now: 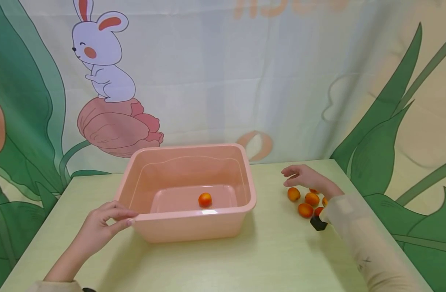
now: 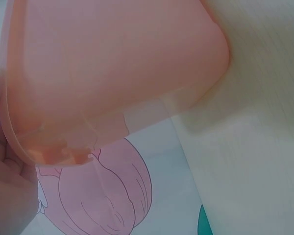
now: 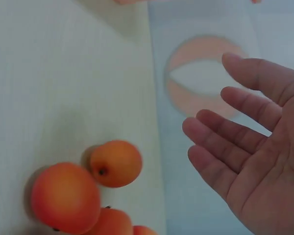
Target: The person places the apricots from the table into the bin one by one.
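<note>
Thumb and fingers of the left hand pinch the rim of a pink basin at its eight o'clock corner, while the fingers of the right hand, slightly spread and gently bent, hang in the air with the tips toward nine o'clock. Seen from the head view, the closest orange fruit lies at about seven o'clock from the right hand, apart from the fingers, and the other loose fruits cluster toward six o'clock, some partly hidden by the wrist and sleeve. A single fruit in the basin rests on its floor, toward four o'clock from the middle. Basin and cluster stand on a pale table, the cluster at three o'clock from the basin. Beyond, at eleven o'clock from the basin, a printed rabbit decorates the hanging cloth.
</note>
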`<state>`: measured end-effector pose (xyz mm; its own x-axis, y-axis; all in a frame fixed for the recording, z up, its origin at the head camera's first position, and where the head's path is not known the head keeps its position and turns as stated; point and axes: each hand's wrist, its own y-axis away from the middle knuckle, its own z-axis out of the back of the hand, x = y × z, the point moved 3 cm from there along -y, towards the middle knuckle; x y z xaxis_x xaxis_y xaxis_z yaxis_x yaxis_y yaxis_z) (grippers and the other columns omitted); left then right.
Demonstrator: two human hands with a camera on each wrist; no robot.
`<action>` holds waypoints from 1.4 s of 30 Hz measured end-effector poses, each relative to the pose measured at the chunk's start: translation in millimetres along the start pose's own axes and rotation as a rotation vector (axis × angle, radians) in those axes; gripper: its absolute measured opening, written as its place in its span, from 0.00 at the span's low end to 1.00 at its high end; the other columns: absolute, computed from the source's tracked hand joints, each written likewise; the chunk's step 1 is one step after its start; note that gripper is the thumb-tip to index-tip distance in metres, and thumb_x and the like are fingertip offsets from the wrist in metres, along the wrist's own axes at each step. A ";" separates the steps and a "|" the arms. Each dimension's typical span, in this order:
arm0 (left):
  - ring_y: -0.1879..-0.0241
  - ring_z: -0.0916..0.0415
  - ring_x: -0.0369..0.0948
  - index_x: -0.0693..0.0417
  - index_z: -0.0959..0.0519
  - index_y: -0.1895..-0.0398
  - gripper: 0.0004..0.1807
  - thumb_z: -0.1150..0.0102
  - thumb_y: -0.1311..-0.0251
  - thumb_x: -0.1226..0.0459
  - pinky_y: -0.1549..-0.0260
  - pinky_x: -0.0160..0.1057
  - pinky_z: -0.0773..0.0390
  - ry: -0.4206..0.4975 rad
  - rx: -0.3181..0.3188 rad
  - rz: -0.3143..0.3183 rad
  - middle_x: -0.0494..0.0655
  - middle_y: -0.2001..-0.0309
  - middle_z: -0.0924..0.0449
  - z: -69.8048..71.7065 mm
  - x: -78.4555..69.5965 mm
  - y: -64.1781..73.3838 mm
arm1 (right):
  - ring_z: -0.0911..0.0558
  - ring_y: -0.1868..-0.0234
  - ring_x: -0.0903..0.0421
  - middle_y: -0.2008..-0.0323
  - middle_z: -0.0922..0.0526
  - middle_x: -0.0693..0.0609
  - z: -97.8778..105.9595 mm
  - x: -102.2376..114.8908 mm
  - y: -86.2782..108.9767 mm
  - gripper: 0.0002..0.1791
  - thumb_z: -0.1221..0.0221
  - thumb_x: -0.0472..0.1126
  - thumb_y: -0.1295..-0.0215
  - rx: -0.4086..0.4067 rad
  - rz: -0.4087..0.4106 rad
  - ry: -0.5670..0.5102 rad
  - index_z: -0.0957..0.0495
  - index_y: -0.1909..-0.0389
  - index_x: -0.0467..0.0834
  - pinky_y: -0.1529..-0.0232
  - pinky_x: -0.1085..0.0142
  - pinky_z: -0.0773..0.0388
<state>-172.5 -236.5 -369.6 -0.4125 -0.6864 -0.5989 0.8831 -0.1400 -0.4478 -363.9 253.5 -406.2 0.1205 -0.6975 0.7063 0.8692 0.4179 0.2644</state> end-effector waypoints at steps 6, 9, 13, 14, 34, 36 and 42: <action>0.73 0.30 0.25 0.49 0.17 0.71 0.10 0.34 0.59 0.70 0.74 0.25 0.32 -0.002 -0.002 0.002 0.30 0.73 0.26 0.2 1.4 -0.1 | 0.31 0.46 0.43 0.43 0.33 0.37 -5.1 -21.2 -2.4 0.30 0.43 0.50 0.43 0.011 -0.044 0.035 0.36 0.43 0.39 0.46 0.48 0.35; 0.72 0.30 0.25 0.49 0.17 0.71 0.09 0.34 0.59 0.70 0.74 0.25 0.32 -0.002 -0.003 0.004 0.30 0.73 0.26 0.4 1.9 -0.1 | 0.31 0.47 0.43 0.44 0.33 0.36 -6.7 -27.8 -3.9 0.29 0.43 0.48 0.43 0.010 -0.056 0.047 0.36 0.44 0.37 0.46 0.49 0.34; 0.72 0.30 0.25 0.49 0.17 0.71 0.09 0.34 0.59 0.69 0.74 0.25 0.32 -0.005 -0.002 0.007 0.30 0.73 0.26 0.4 1.8 0.1 | 0.31 0.47 0.42 0.44 0.33 0.35 -8.6 -33.5 -5.5 0.30 0.43 0.47 0.43 0.006 -0.092 0.064 0.37 0.43 0.35 0.46 0.48 0.34; 0.72 0.31 0.25 0.49 0.17 0.71 0.09 0.34 0.58 0.69 0.74 0.26 0.32 -0.006 -0.001 0.009 0.30 0.73 0.26 0.4 1.8 0.1 | 0.31 0.47 0.42 0.44 0.33 0.35 -9.1 -34.6 -5.9 0.30 0.43 0.46 0.43 0.004 -0.107 0.065 0.37 0.43 0.36 0.46 0.48 0.34; 0.73 0.31 0.26 0.49 0.17 0.71 0.09 0.34 0.58 0.69 0.75 0.27 0.32 -0.010 0.001 0.019 0.30 0.73 0.26 0.4 1.8 1.5 | 0.28 0.57 0.48 0.49 0.30 0.37 -19.8 -54.1 -12.2 0.26 0.41 0.37 0.46 0.014 -0.224 0.125 0.33 0.46 0.37 0.54 0.57 0.28; 0.73 0.31 0.26 0.49 0.17 0.71 0.09 0.34 0.58 0.69 0.75 0.27 0.32 -0.009 0.002 0.019 0.30 0.73 0.26 0.4 1.8 1.5 | 0.28 0.57 0.49 0.49 0.30 0.37 -21.1 -55.1 -13.0 0.25 0.40 0.36 0.47 0.013 -0.225 0.131 0.33 0.46 0.37 0.54 0.58 0.28; 0.72 0.31 0.25 0.49 0.17 0.71 0.09 0.34 0.58 0.69 0.75 0.27 0.32 -0.014 0.002 0.017 0.30 0.73 0.26 0.3 2.9 0.7 | 0.30 0.58 0.49 0.51 0.28 0.39 -23.8 -59.7 -14.0 0.24 0.41 0.35 0.47 0.023 -0.179 0.162 0.31 0.47 0.37 0.56 0.57 0.30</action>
<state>-173.0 -238.8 -371.4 -0.3946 -0.6984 -0.5971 0.8903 -0.1300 -0.4363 -371.8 275.4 -467.7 0.0428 -0.8451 0.5329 0.8728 0.2912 0.3917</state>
